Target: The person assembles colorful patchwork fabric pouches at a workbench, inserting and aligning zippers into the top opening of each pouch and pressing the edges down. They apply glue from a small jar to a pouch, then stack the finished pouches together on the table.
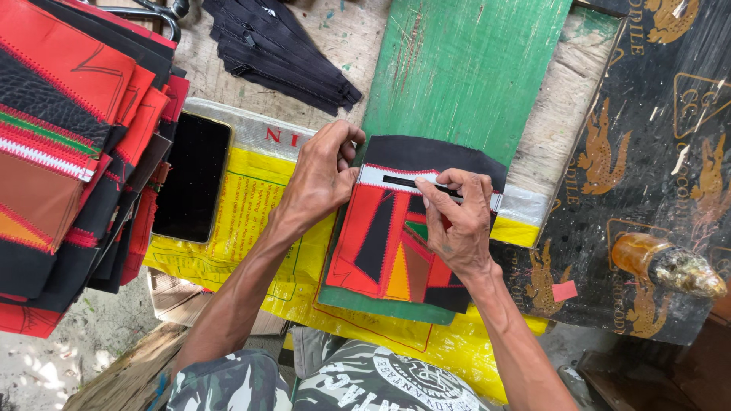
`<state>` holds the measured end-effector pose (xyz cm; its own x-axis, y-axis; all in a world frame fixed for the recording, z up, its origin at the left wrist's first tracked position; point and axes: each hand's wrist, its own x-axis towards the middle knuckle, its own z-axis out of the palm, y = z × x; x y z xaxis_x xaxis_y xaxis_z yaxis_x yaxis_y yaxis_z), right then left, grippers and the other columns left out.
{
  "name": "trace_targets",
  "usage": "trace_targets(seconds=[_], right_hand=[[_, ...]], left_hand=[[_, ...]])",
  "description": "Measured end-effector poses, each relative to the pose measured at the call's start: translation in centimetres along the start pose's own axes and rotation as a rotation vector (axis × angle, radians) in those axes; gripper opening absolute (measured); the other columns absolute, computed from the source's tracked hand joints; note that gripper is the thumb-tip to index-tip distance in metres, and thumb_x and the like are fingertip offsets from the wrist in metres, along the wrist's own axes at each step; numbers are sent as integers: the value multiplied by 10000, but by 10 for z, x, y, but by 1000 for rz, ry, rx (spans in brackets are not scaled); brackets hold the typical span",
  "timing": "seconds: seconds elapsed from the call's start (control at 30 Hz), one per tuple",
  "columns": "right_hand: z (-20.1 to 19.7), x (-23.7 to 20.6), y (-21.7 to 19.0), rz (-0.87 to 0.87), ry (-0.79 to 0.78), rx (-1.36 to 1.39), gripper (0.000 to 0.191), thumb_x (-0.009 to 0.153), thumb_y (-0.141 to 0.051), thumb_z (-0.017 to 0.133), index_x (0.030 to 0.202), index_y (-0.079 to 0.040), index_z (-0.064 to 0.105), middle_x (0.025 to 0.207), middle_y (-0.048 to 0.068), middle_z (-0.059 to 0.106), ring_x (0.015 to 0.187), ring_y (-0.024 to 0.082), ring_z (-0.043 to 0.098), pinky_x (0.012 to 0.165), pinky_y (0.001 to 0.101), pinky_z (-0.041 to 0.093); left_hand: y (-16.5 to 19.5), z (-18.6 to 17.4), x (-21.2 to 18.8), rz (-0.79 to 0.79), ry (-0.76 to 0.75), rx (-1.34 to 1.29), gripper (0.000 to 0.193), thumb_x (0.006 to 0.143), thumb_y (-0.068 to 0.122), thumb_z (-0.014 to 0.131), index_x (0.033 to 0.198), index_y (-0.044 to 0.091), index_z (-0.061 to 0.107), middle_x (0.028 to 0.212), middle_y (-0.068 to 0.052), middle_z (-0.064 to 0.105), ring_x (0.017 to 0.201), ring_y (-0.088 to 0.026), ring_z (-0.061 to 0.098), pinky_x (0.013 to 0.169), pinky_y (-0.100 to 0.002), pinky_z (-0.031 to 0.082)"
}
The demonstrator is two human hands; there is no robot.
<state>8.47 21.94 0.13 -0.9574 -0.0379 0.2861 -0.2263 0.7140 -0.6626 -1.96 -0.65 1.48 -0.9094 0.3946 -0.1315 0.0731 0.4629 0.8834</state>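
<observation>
Two hands on one piece. My left hand point(320, 179) is curled shut, pinching the upper left corner of the patchwork panel point(396, 236), thumb on top. My right hand point(457, 221) lies over the panel's right half, fingers bent and nearly closed, pressing a thin black strip point(403, 181) against the white band point(373, 175); whether it grips the strip or only pins it, I cannot tell.

Panel sits at centre frame, directly under both hands. The strip's long axis runs left to right, from my left thumb toward my right fingertips; right hand is the nearer one to it.

Under the panel: green board point(464, 68), over a yellow sack point(244, 213), on a rough wooden bench point(343, 30). Black phone point(194, 175) to the left, stack of finished panels point(68, 137) at far left, black zippers point(282, 49) at top. Outdoor light, bare ground lower left.
</observation>
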Motion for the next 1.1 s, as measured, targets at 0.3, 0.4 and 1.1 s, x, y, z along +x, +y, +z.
trace_targets(seconds=[0.3, 0.4, 1.1], right_hand=[[4, 5, -5, 30, 0, -35, 318, 859, -5, 796, 1158, -103, 752, 1075, 83, 588, 983, 255, 517, 879, 389, 437], [9, 8, -8, 28, 12, -72, 269, 849, -67, 828, 1103, -91, 742, 1055, 70, 587, 992, 260, 524, 913, 418, 419], [15, 14, -10, 0, -37, -84, 295, 877, -67, 794, 1158, -157, 780, 1074, 49, 612, 1030, 242, 507, 895, 406, 353]], left_hand=[[-4, -1, 1, -18, 5, -27, 348, 771, -60, 704, 1102, -6, 615, 882, -65, 569, 723, -150, 559, 662, -303, 522], [-5, -1, 2, -18, 9, -19, 345, 770, -62, 698, 1100, -6, 616, 877, -66, 573, 722, -149, 561, 662, -303, 522], [-10, -3, 3, -35, 14, -43, 341, 768, -74, 714, 1086, -1, 617, 875, -56, 573, 720, -138, 555, 656, -297, 520]])
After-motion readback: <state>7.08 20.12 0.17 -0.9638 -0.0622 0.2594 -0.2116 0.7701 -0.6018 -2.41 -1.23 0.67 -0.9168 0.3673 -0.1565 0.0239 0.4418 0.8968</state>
